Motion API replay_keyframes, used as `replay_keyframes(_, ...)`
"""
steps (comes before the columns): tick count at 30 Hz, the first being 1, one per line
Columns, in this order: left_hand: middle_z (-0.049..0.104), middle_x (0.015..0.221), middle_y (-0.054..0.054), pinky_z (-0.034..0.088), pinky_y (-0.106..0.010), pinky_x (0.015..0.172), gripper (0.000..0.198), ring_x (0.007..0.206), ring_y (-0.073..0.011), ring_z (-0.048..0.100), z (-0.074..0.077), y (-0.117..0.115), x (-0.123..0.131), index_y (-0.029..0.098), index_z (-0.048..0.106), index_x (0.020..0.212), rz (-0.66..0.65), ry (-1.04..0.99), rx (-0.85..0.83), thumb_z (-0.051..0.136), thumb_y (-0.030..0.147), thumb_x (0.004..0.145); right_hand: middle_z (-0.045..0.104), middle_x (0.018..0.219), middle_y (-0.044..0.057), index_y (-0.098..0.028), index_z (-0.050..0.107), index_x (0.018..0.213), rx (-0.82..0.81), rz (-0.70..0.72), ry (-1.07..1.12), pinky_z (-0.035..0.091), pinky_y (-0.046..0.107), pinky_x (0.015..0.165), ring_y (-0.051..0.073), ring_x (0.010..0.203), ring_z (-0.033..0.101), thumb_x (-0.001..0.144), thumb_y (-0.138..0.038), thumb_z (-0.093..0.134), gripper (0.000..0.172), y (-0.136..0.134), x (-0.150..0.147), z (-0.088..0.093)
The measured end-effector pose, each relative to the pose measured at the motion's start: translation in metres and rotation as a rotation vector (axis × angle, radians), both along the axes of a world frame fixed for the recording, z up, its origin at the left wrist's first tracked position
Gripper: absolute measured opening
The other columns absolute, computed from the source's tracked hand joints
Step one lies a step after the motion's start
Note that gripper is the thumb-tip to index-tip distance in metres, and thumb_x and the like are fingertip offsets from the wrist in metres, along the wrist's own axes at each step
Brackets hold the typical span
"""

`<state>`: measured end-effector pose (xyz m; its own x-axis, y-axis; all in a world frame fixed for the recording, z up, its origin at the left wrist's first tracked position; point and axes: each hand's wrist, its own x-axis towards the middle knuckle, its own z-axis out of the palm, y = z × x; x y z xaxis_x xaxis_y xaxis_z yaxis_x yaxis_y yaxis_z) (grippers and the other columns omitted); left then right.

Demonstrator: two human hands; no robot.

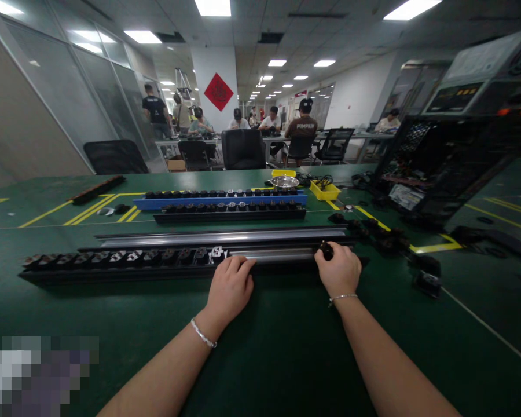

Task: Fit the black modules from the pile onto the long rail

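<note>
A big green table (282, 353) spreads out under and all around the fingers. A dark metal box (449, 153) with its side open stands on it, well to the right of the right fingers.

Right under the fingers lies a long black rail (113, 277). Another long rail (208, 238) with a shiny strip lies just past the fingertips. Farther away from the fingers sit a blue rail (221, 204) and a thinner black rail (230, 216), both with rows of small parts on them.

The left hand (230, 289) is bent over the near rail. I can't tell if its fingers pinch anything or just rest there. The right hand (341, 269) is near the rail's other end, and its thumb and pointing finger are closed on one small dark part (326, 250).

A row of small black parts (117, 258) fills the near rail to the left of the left fingers, and the last, shiny one (217, 253) is right beside them. Between the two hands the rail is bare.

The step in hand looks like putting the small parts in a line, one by one. The next move seems to call for keeping the held part straight with the rail and sliding it gently toward the left fingers.
</note>
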<state>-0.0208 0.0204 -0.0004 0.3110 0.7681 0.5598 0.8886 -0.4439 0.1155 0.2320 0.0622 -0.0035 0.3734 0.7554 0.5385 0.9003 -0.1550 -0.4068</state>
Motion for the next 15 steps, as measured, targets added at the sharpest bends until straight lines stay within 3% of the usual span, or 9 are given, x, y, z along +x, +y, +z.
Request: replay_keyframes(15,0.059,0.105,-0.007,0.044,-0.038,0.086,0.035,0.099,-0.0218,0.051,0.0008,-0.0007,0.0002,0.021,0.055,0.114,0.003,0.004,-0.004,0.049,0.016,0.080,0.061,0.093,0.011,-0.016,0.062,0.103,-0.052,-0.079,0.050,0.027,0.044,0.095,0.024,0.093,0.051,0.077,-0.035,0.044,0.038,-0.0015,0.0051,0.0048)
